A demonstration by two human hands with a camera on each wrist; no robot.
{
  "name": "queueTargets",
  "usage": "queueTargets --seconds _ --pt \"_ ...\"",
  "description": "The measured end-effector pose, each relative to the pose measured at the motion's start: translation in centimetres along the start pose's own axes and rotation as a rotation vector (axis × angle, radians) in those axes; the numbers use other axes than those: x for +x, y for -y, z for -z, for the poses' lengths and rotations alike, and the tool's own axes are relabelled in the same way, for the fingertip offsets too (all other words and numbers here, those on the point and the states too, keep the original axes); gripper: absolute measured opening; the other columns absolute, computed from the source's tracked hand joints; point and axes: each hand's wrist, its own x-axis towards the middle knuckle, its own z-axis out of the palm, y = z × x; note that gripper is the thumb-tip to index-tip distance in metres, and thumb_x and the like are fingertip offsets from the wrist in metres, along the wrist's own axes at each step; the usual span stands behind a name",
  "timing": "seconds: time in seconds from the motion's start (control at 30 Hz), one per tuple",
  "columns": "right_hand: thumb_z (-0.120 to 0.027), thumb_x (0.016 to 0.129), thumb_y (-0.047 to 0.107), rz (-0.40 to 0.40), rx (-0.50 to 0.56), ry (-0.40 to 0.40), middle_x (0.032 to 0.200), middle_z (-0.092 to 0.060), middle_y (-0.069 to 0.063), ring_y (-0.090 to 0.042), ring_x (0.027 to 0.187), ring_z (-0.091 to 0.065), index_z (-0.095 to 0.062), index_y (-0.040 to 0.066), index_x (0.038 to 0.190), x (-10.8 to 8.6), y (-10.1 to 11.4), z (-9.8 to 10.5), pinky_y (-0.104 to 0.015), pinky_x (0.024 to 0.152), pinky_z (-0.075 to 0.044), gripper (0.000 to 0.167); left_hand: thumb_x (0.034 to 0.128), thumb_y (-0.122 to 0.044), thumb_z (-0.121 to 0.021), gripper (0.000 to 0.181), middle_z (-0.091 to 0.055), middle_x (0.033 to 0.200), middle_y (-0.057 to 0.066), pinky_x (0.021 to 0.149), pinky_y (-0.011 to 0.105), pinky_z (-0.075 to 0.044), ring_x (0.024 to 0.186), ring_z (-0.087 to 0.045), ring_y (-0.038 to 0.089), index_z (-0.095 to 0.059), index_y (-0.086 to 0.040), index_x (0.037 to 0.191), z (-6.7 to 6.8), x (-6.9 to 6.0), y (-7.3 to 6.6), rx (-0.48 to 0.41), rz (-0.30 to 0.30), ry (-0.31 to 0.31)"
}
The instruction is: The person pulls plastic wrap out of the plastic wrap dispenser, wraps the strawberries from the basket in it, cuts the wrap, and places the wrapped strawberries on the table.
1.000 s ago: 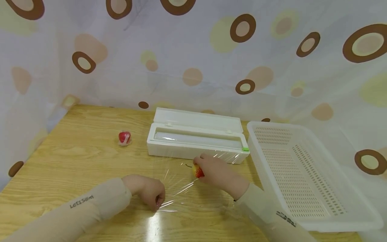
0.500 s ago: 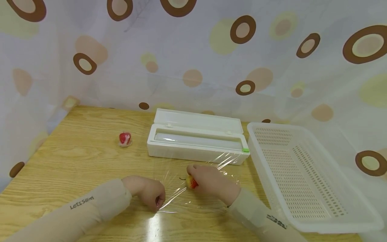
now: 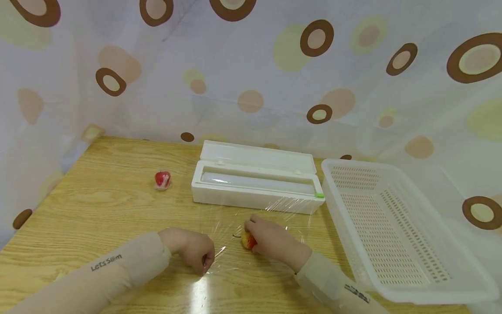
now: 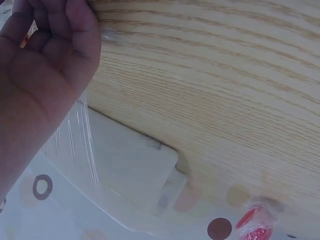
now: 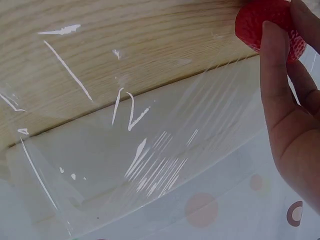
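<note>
My left hand (image 3: 198, 253) is curled, pinching the near left corner of a sheet of clear plastic wrap (image 3: 223, 261). The sheet stretches from a white wrap dispenser (image 3: 251, 201) over the table. My right hand (image 3: 274, 240) grips a small red-and-yellow fruit (image 3: 249, 240) with a thin dark stem, at the middle of the sheet. In the right wrist view, thumb and fingers are round the fruit (image 5: 250, 27), whose red side looks dimpled; its exact kind is unclear. The left wrist view shows the left hand (image 4: 45, 65) with its fingertips cut off.
A small red fruit (image 3: 162, 179) in crumpled film sits at the back left of the wooden table (image 3: 110, 205). To the right stands a white perforated basket (image 3: 392, 231). The dispenser's lid (image 3: 256, 157) is raised, against a patterned curtain (image 3: 251, 65) behind.
My right hand has brought the fruit nearer to me and slightly left, then stayed almost in place. The left hand has kept its place at the wrap's corner.
</note>
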Motion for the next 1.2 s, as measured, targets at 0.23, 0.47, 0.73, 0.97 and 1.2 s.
queueTargets --seconds 0.23,0.47,0.73,0.97,1.2 --pt "-0.076 0.074 0.007 0.002 -0.002 -0.067 0.087 -0.049 0.001 -0.013 0.067 -0.05 -0.06 0.008 0.093 -0.5 -0.4 -0.9 -0.024 0.061 -0.047 0.025 0.0733 -0.002 -0.064 0.013 -0.046 0.059 -0.013 0.056 0.012 -0.035 0.056 -0.038 -0.003 -0.059 -0.008 0.063 0.8 -1.0 -1.0 -0.033 0.014 -0.005" --pt "-0.076 0.074 0.008 0.002 -0.033 -0.078 0.086 -0.051 0.001 -0.012 0.064 -0.05 -0.062 0.008 0.099 -0.6 -0.2 -1.0 -0.023 0.058 -0.047 0.028 0.0748 -0.003 -0.065 0.012 -0.044 0.06 -0.013 0.056 0.011 -0.035 0.056 -0.038 -0.004 -0.059 -0.008 0.066 1.7 -1.8 -1.4 -0.072 -0.028 -0.019" --pt "-0.074 0.074 0.005 0.016 -0.045 -0.106 0.079 -0.047 0.003 -0.011 0.058 -0.04 -0.053 0.012 0.085 -1.0 -0.1 -0.9 -0.021 0.051 -0.038 0.025 0.0773 0.001 -0.066 0.015 -0.048 0.057 -0.011 0.046 0.012 -0.036 0.048 -0.044 0.0 -0.06 -0.008 0.067 1.9 -2.2 -2.0 -0.186 0.068 0.002" --pt "-0.067 0.082 0.013 0.073 -0.006 -0.134 0.088 -0.059 0.0 -0.01 0.069 -0.054 -0.067 0.009 0.096 -1.7 -0.3 -0.7 -0.023 0.063 -0.049 0.015 0.0787 0.0 -0.067 0.017 -0.052 0.06 -0.009 0.05 0.015 -0.042 0.051 -0.05 0.004 -0.059 -0.009 0.066 2.0 -2.4 -1.6 -0.259 0.112 -0.016" --pt "-0.066 0.084 0.041 0.07 -0.06 -0.063 0.115 -0.064 -0.008 -0.02 0.092 -0.065 -0.063 0.005 0.12 -2.5 -0.4 -0.8 -0.033 0.081 -0.054 0.05 0.0791 0.0 -0.066 0.017 -0.054 0.058 -0.008 0.052 0.015 -0.043 0.049 -0.05 0.003 -0.06 -0.008 0.066 2.0 -2.5 -1.2 -0.29 0.055 -0.037"
